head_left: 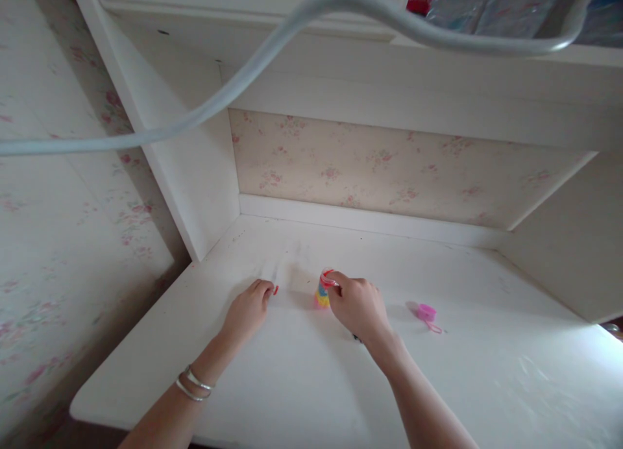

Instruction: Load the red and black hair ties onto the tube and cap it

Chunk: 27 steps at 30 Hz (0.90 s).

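My left hand point(250, 301) is closed in a pinch on a small red piece point(276, 290), held just above the white desk; its exact kind is too small to make out. A small clear jar point(322, 294) with red, blue and yellow contents stands in the middle of the desk. At its upper right side is my right hand point(357, 300), with thumb and fingers closed on the jar near its rim. The far fingers are hidden behind the hand. To the right lies a pink lid point(427, 313) with a thin loop.
The white desk point(292, 377) has a rounded front left corner and side panels. A small dark object point(357, 338) shows partly under my right wrist. A pale cable point(219, 102) hangs across the upper view, before a shelf point(341, 79) with plastic-wrapped things point(491, 8).
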Motion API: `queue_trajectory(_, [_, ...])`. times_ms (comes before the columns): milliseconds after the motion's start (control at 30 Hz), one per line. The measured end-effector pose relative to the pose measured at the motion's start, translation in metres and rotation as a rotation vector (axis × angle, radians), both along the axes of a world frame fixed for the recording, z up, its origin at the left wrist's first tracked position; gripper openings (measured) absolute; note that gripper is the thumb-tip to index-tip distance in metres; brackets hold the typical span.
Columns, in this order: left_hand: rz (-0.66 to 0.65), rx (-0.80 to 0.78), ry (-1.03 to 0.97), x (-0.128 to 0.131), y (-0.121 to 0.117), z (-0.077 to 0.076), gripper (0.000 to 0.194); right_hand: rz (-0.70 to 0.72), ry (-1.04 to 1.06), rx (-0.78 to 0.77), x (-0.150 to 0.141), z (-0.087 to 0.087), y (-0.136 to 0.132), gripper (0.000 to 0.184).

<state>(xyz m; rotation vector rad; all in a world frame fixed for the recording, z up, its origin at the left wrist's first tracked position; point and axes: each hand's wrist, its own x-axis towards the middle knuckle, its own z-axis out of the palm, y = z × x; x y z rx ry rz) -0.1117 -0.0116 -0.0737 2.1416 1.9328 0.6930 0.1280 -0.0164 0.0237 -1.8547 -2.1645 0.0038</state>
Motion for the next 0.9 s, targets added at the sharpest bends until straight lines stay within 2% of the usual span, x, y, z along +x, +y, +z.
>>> queue_trajectory(167, [-0.017, 0.029, -0.006, 0.0, -0.001, 0.003, 0.025, 0.009, 0.02, -0.007, -0.001, 0.003, 0.0, 0.032])
queue_trajectory(433, [-0.039, 0.024, -0.029, 0.0, -0.001, 0.003, 0.026, 0.001, 0.183, 0.134, 0.012, 0.002, -0.002, 0.037])
queue_trajectory(733, [-0.032, 0.04, -0.008, 0.0, -0.003, 0.005, 0.025, 0.02, -0.092, -0.017, 0.004, 0.009, 0.002, 0.039])
queue_trajectory(900, [-0.036, 0.061, 0.0, 0.0, -0.003, 0.004, 0.025, 0.055, -0.107, -0.023, 0.003, 0.009, 0.002, 0.038])
